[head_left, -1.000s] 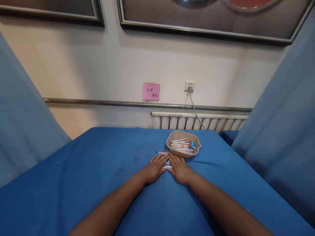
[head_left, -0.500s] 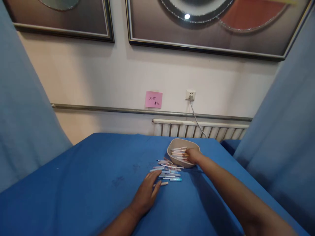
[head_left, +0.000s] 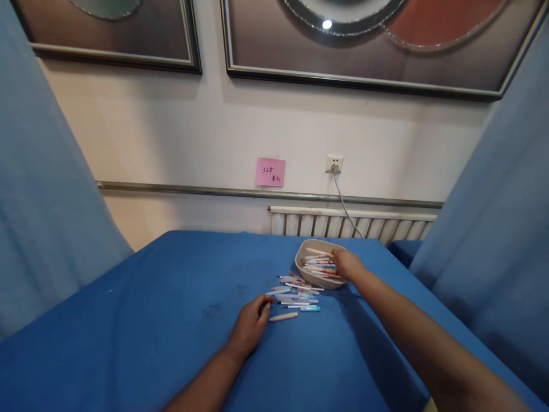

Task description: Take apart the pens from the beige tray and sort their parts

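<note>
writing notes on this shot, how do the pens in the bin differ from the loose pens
Pens in the bin lie within its walls; loose pens lie on the blue cloth. Pens in the bin are packed closely; loose pens spread wider, one beige pen lying apart. The right hand is at the pens in the bin, the left hand by the loose pens. Both groups lie mostly crosswise in the view.
</note>
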### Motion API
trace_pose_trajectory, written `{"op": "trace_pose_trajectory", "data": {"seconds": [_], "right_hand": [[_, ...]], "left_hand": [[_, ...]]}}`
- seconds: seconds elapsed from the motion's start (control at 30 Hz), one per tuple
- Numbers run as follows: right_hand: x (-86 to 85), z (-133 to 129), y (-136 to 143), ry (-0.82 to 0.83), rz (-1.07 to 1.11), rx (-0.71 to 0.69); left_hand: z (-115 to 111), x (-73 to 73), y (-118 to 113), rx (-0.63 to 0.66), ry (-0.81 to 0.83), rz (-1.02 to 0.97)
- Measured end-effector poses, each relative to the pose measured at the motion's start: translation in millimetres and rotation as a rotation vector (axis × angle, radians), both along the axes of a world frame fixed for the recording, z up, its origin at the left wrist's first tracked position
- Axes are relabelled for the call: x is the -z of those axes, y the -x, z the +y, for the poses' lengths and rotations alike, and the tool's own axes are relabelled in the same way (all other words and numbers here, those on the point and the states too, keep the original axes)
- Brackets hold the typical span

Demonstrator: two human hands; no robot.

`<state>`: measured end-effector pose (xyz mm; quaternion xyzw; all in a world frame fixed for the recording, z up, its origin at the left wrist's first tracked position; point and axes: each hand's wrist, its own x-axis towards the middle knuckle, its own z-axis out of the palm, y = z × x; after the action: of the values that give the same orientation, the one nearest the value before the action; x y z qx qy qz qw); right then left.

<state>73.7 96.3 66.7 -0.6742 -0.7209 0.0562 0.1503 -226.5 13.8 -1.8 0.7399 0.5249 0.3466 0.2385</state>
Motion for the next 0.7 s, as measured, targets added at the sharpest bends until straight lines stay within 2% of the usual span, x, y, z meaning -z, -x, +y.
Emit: {"op": "trace_pose_trajectory", "data": {"seconds": [0.1, 0.17, 0.27, 0.43, 0.5, 0.6, 0.7], "right_hand": [[-2.8, -14, 5, -0.046, -0.038, 0.031], [2.1, -31, 15, -0.071, -0.054, 0.009], [18.8, -64, 35, -0.077, -0.07, -0.064], [52.5, -107, 62, -0.046, -0.071, -0.246], [63.1, -116, 65, -0.012, -0.048, -0.338], [76.3, -120, 64, 0.029, 0.067, -0.492], [87.2, -116, 59, 0.045, 0.213, -0.51]], "left_hand": [[-1, 2.0, -2, 0.022, 0.007, -0.008], [-1, 4.1, -4, 0.055, 0.014, -0.001], [-1, 7.8, -8, 0.097, 0.018, -0.007], [-9, 7.8, -14, 0.076, -0.056, -0.089], [-14, 4.8, -16, 0.146, -0.091, -0.029], [-19, -0.3, -19, 0.322, -0.101, 0.137], [-20, -4.7, -21, 0.413, -0.107, 0.274]]}}
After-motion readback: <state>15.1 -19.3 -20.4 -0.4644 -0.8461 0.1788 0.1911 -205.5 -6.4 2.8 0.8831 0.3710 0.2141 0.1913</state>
